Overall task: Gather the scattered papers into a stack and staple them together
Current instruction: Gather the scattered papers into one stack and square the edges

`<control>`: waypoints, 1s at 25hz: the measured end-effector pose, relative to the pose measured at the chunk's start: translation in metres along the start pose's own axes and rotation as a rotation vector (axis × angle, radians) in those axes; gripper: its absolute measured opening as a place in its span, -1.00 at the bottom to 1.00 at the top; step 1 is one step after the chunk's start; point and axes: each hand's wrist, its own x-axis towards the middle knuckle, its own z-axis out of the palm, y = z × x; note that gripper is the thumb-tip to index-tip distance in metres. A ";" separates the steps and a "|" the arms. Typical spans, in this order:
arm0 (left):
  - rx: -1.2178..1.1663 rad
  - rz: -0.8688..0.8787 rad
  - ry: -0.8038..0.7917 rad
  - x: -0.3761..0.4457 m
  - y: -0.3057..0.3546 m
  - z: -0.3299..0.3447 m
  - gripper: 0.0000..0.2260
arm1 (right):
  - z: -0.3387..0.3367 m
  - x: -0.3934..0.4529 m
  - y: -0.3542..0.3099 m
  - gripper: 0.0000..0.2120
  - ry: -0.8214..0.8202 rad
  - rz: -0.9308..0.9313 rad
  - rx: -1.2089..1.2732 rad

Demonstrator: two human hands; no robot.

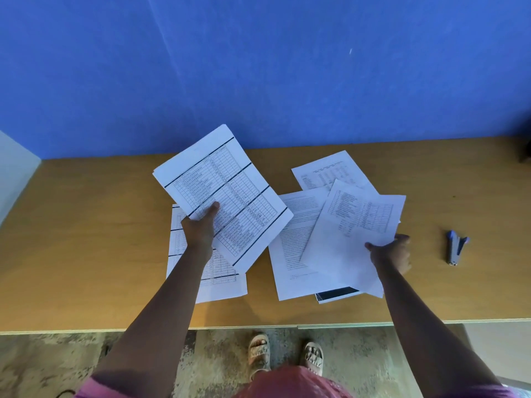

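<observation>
Gripping a gridded sheet (227, 193) in your left hand (199, 228), you pinch another sheet (353, 234) with your right hand (392, 252); remaining papers (296, 242) lie between on the tabletop (86, 239), stapler (455, 249) at three o'clock.

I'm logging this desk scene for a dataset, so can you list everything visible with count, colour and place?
Gridded sheet: one, white with dark table lines, lifted in the left hand.
Sheet with small table: one, white, held at its edge by the right hand.
Papers on the desk: at least four, white; gridded one under the left arm, text page at centre, one farther back, a dark-edged one peeking out.
Stapler: one, grey and blue, right of the papers.
Desk: one, tan wood.
Wall: blue, behind the desk.
Left hand: gripping.
Right hand: gripping.
Feet: two, in sandals, below the desk edge.
</observation>
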 end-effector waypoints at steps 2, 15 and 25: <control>0.005 0.014 -0.005 -0.008 0.004 -0.001 -0.65 | 0.004 -0.003 -0.004 -0.59 -0.044 -0.029 0.074; 0.109 0.048 -0.031 0.012 -0.018 -0.030 -0.58 | 0.055 -0.048 -0.041 -0.56 -0.369 -0.353 -0.257; 0.100 -0.003 -0.021 0.017 -0.030 -0.036 -0.70 | 0.067 -0.054 -0.040 -0.52 -0.252 -0.322 -0.436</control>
